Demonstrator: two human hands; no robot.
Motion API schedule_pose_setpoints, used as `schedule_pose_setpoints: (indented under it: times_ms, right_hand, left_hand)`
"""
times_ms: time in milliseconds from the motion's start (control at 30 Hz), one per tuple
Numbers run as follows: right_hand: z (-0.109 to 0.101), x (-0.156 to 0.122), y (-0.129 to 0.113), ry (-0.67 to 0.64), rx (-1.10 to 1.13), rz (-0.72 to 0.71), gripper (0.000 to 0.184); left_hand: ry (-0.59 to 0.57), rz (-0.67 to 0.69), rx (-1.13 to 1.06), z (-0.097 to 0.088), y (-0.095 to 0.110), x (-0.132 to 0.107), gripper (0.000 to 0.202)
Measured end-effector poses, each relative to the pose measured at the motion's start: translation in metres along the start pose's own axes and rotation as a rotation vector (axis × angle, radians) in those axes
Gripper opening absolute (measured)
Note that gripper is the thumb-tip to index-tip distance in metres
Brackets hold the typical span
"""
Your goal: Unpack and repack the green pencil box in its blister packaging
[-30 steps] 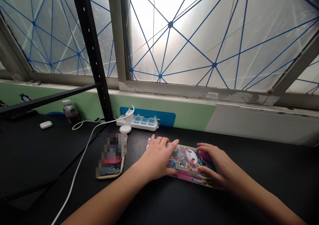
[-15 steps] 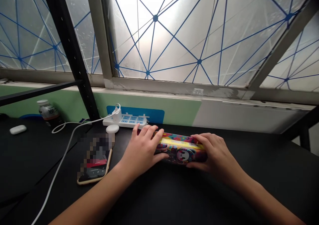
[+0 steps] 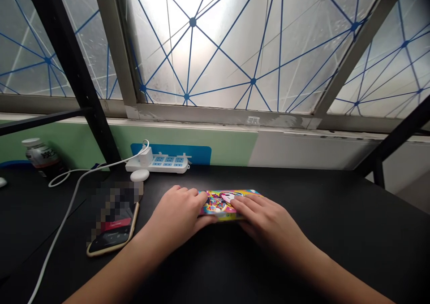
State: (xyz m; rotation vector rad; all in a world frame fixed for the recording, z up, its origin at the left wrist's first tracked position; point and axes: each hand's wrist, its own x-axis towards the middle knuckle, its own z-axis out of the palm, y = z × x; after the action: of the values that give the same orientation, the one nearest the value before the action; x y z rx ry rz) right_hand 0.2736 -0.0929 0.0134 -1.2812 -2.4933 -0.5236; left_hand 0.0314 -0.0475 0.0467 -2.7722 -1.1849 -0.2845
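Between my two hands is a flat, brightly coloured box [image 3: 215,205] printed with cartoon figures, lying low over the black table. My left hand [image 3: 183,210] grips its left end, with the thumb along the near edge and the fingers over the far side. My right hand [image 3: 260,214] holds the right end, its fingers lying across the printed top and its thumb at the near side. Both hands cover parts of the box, so its ends are hidden. What it contains cannot be seen.
Left of my hands lies a phone [image 3: 116,228] in a pale case. Behind it are a round white case [image 3: 139,175] and a white power strip [image 3: 171,162] with a plugged-in charger. A white cable [image 3: 72,210] runs down the left. A bottle [image 3: 42,156] stands near a black post [image 3: 74,71].
The box has been turned, so a different, brighter printed face is up. My right hand has moved left over its top. The whole view has shifted slightly to the right.
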Motion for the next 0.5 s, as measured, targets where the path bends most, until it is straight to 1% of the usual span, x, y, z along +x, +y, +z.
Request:
schedule_pose_setpoints:
  times_ms: [67,100,133,233,300,400,500]
  right_hand:
    - [0.002,0.0,-0.002,-0.045,0.042,0.01,0.04]
    - [0.003,0.0,-0.003,-0.071,0.069,0.022,0.042]
    - [0.005,0.001,-0.004,-0.095,0.093,0.037,0.047]
    - [0.014,0.002,-0.005,-0.146,0.128,0.029,0.071]
    - [0.019,0.004,-0.005,-0.178,0.135,-0.002,0.082]
    - [0.021,0.005,-0.003,-0.264,0.18,-0.022,0.086]
    - [0.015,0.006,0.002,-0.353,0.247,-0.007,0.086]
  left_hand:
    - [0.001,0.02,-0.039,0.004,-0.002,-0.001,0.034]
    - [0.005,0.032,-0.067,0.008,-0.003,-0.001,0.039]
    - [0.01,0.041,-0.094,0.013,-0.005,-0.001,0.047]
    - [0.021,0.044,-0.158,0.032,-0.01,0.0,0.079]
    - [0.03,0.029,-0.181,0.043,-0.013,0.001,0.092]
    - [0.002,0.002,-0.188,0.051,-0.018,0.004,0.101]
    - [-0.062,-0.024,-0.193,0.05,-0.02,0.006,0.109]
